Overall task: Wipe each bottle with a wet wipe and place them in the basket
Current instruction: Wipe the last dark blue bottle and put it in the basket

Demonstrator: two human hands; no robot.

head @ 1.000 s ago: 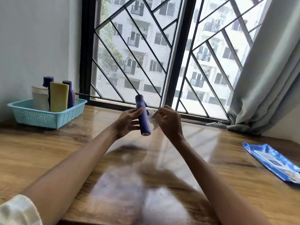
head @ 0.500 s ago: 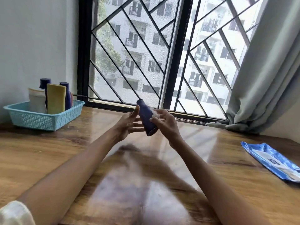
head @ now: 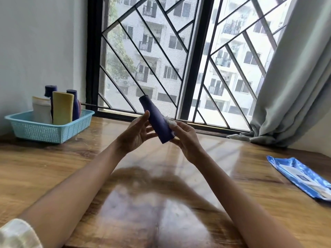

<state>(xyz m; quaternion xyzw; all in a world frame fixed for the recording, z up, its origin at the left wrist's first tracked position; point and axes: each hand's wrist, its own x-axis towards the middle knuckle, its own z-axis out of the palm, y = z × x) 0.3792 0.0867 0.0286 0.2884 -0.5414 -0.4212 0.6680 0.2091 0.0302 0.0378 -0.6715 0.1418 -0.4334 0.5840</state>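
Over the wooden table (head: pixel 53 167), the purple bottle (head: pixel 157 120) has tipped leftward since a moment ago, left hand (head: pixel 136 135) gripping it, right hand (head: pixel 186 138) pinching the wet wipe (head: pixel 171 122) against it, wiping unfinished.

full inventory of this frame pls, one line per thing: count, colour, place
basket: 1, light blue, table's far left by the wall
bottles in basket: 4; white, yellow, two dark blue; upright
held bottle: 1, dark blue, tilted, above table centre
wet wipe: 1, white, pressed on held bottle's right side
wipes pack: 1, blue with white label, flat at table's right edge
table: 1, glossy brown wood
window grille: 1, black, behind table
curtain: 1, grey, right of window
left hand: grips held bottle
right hand: holds wet wipe against held bottle
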